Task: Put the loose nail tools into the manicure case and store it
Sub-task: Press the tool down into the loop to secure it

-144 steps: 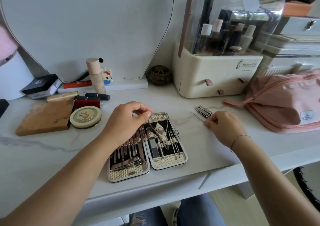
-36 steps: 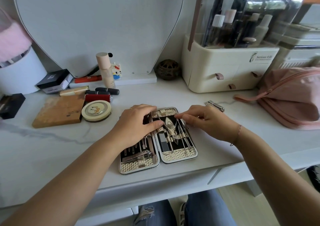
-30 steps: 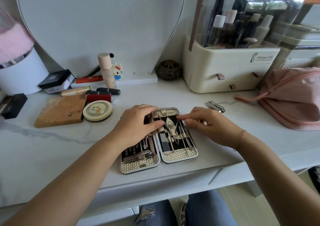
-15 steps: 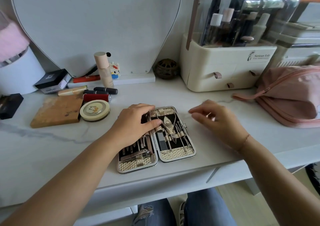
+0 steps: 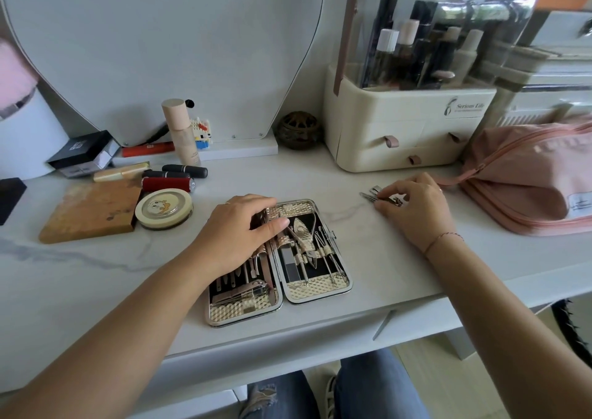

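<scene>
Manicure case [image 5: 315,260] lies open flat on the white marble desk [image 5: 96,277], near the desk's front edge, both halves filled with metal tools in their loops. My left hand [image 5: 238,236] rests palm down on the case's left half, fingers loosely spread, thumb reaching over the hinge; it grips nothing. My right hand [image 5: 416,208] is right of the case, well apart from it, fingers curled and pinching the loose nail clipper [image 5: 376,194], which sits on the desk surface with its tip poking out left of my fingertips. Pink pouch [image 5: 528,175] lies far right of the case, cream organizer [image 5: 407,123] behind it. Round tin [image 5: 164,208] and wooden block [image 5: 91,210] sit left of the case.
</scene>
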